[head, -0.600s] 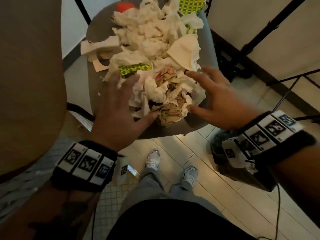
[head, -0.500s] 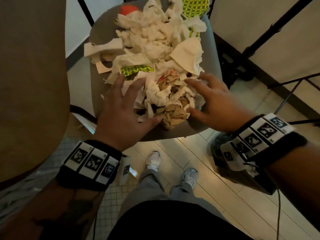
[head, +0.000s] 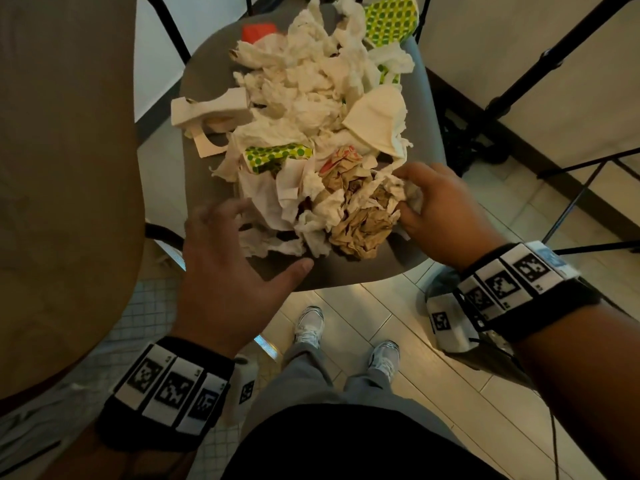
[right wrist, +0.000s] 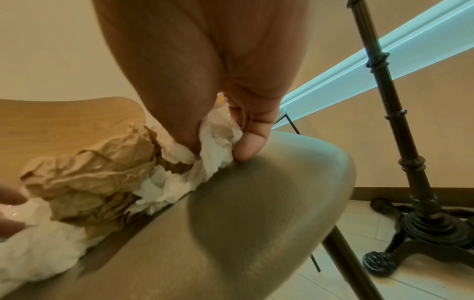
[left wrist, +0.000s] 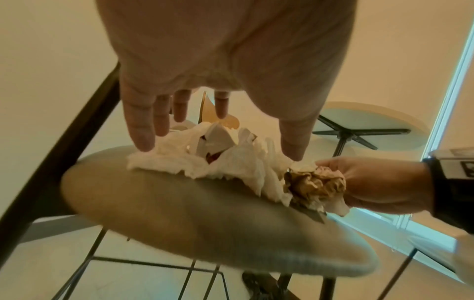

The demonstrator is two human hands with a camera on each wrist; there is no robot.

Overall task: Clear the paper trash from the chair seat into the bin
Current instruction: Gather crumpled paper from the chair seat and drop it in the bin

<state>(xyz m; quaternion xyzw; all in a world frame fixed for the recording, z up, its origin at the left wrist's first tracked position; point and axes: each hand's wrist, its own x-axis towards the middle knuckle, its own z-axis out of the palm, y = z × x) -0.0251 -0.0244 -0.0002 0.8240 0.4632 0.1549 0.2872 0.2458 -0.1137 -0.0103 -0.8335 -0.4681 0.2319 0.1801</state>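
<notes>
**Desk:** Since half a second ago, what has moved?

**Photographer:** Both hands have closed in on the near end of the heap. From the left: a wooden chair back fills that edge. Next, the left hand hangs spread wide, holding nothing, fingertips touching white tissue. The paper trash covers most of the grey chair seat. On the right, the right hand pinches a white tissue wad between thumb and fingers, beside a crumpled brown paper ball.

**Desk:** And the bin?

**Photographer:** A dark bin seems to stand on the floor under the right wrist, mostly hidden. The heap's long axis runs away from the person; the near clump lies between the hands, so the right hand is nearer the bin.
</notes>
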